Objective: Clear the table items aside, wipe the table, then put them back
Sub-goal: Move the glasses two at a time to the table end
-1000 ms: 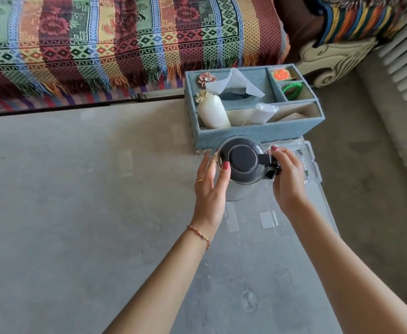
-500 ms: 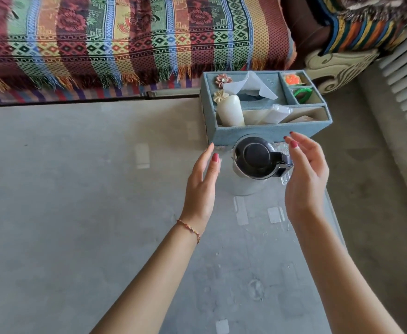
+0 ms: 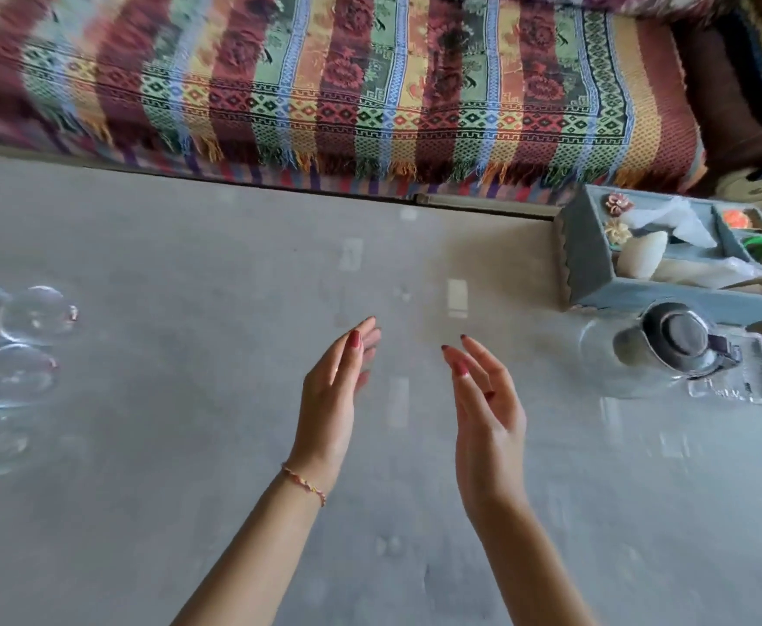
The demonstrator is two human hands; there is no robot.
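Observation:
A glass jug [image 3: 632, 363] with a dark lid stands at the right end of the glass table [image 3: 189, 445], beside a clear plastic tray [image 3: 749, 381] and in front of a blue felt organizer box [image 3: 591, 264]. Several clear glasses [image 3: 13, 345] sit at the table's left edge. My left hand [image 3: 334, 390] and my right hand [image 3: 487, 399] hover over the middle of the table, palms facing each other, fingers straight and holding nothing.
A sofa with a striped woven throw [image 3: 370, 92] runs along the far side of the table. The organizer box holds tissues, a white bottle and small items. Grey floor shows through the glass top.
Both hands have let go of the jug and moved left, away from it. The view has swung left, bringing the glasses into sight and pushing the jug and box to the right.

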